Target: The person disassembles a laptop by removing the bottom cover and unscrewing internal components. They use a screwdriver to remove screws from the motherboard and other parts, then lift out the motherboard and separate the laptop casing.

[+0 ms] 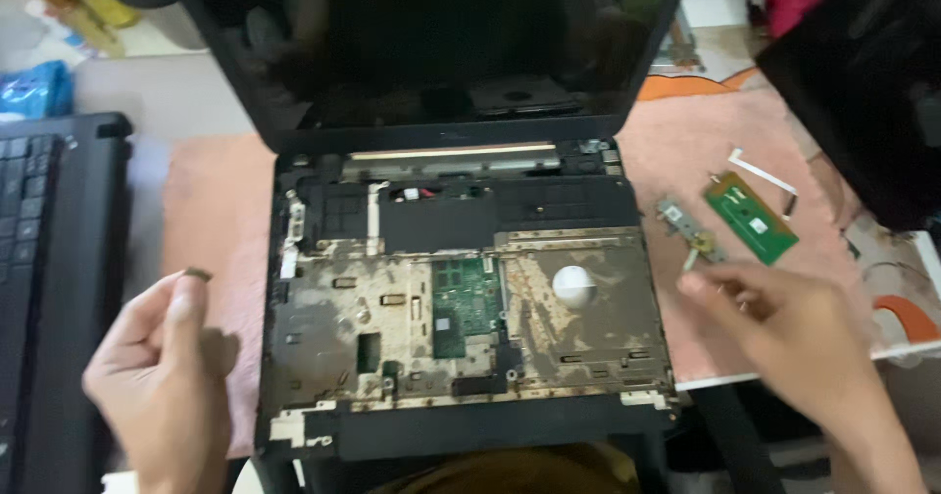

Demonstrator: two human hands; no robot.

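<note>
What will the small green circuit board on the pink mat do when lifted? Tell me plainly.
The small green circuit board is thin and flat, so probably light and stiff. Its white ribbon cable looks floppy and may trail. Lying flush on the pink mat, it likely needs lifting by an edge.

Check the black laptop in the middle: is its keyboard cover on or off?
Off. The black laptop's base lies bare, showing a stained metal frame and a green circuit board.

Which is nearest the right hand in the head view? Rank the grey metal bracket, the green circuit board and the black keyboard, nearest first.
1. Grey metal bracket, just above the right hand, by its fingers.
2. Green circuit board, a little farther up on the pink mat.
3. Black keyboard, far across at the left edge.
</note>
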